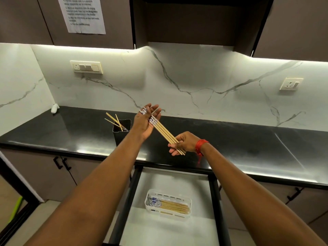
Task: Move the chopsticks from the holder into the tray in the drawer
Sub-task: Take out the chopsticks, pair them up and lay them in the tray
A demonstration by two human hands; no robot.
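Gripping 4 chopsticks (165, 133) w/ right hand (184, 143), left hand (145, 121) flat against ends; 3 more in holder (121, 137).

A glossy black countertop (248, 139) ran wall to wall. Above it rose a white, grey-veined backsplash (177, 71), lit by a strip light (88, 47) under dark brown upper cabinets (292, 23). A switch panel (86, 67) sat above its left part, a socket (291, 83) above its right. Below it stood brown doors (35, 174) with black handles (58, 163).

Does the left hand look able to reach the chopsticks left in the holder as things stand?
Probably yes: the holder stands open-topped just beside the left hand, nothing between; that hand is open, only steadying the bundle the right hand grips.
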